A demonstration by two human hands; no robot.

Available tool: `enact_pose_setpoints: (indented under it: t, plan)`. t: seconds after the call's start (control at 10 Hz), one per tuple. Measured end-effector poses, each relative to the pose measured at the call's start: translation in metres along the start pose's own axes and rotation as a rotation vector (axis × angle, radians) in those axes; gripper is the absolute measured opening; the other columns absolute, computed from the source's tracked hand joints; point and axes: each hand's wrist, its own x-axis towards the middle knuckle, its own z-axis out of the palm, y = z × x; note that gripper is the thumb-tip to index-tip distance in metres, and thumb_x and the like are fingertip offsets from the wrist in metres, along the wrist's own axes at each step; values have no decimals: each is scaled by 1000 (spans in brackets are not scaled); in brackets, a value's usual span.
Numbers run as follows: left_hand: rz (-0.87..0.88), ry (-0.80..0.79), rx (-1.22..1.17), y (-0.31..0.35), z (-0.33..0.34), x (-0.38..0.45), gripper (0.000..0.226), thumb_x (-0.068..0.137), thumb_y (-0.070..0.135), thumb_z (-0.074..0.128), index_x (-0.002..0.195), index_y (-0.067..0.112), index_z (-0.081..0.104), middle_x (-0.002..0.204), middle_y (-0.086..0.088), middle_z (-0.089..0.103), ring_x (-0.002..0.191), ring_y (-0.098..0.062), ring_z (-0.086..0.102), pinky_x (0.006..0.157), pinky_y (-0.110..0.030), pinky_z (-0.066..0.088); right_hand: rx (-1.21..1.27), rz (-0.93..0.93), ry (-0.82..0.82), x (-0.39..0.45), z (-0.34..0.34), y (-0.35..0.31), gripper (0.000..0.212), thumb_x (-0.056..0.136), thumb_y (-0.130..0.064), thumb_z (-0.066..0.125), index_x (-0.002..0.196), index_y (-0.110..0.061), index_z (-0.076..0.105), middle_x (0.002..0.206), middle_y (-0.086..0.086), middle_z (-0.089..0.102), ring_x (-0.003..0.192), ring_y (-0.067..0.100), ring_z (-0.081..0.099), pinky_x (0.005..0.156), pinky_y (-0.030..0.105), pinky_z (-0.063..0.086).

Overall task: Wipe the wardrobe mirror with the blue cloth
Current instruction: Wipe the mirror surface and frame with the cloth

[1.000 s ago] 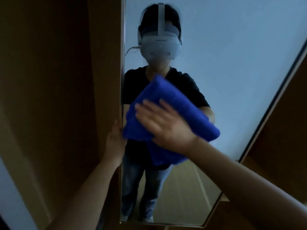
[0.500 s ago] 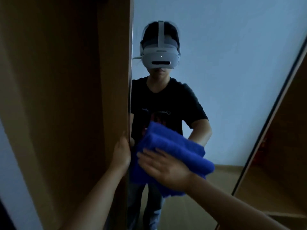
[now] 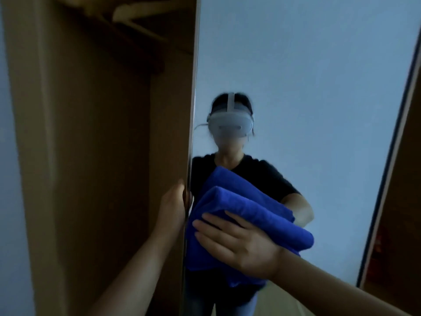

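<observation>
The wardrobe mirror (image 3: 307,76) is a tall glass door that fills the middle and right of the head view. A folded blue cloth (image 3: 248,215) lies flat against its lower left part, with its reflection just above it. My right hand (image 3: 241,245) presses the cloth to the glass with straight, spread fingers. My left hand (image 3: 173,208) grips the mirror door's left edge, fingers wrapped round it behind the glass. The mirror reflects a person in a black shirt with a headset.
The open wardrobe's brown inner panel (image 3: 102,156) stands to the left, with a clothes hanger (image 3: 136,12) near its top. A dark frame and brown wardrobe part (image 3: 407,201) border the mirror on the right.
The view has tilted upward, showing more of the mirror's upper part and the hanger. My right hand and the cloth have shifted a little to the right; my left hand keeps its grip.
</observation>
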Motion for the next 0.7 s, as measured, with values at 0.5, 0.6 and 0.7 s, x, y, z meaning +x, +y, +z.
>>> enact_pose_setpoints:
  t: [0.5,0.6,0.7]
  plan:
    - [640,-41,-30,216,21,70,22,98,21,36,87,11,53,74,-1,49,62,-9,47,55,-14,41,-296,213,412,223,-139,206,41,79,-10,51,119,-2,57,128,16,58,124,34,49,110,41,10]
    - [714,-4,9,257,31,68,21,99,25,34,94,13,51,77,5,50,80,-14,52,71,-26,49,-309,272,364,237,-146,230,43,78,-8,58,121,-4,56,131,14,55,128,32,45,111,44,9]
    - [749,50,10,285,35,78,22,99,29,34,99,15,51,88,1,53,94,-20,50,97,-44,45,-278,346,370,246,-154,248,47,81,-11,58,128,-8,52,139,10,49,134,26,37,113,40,4]
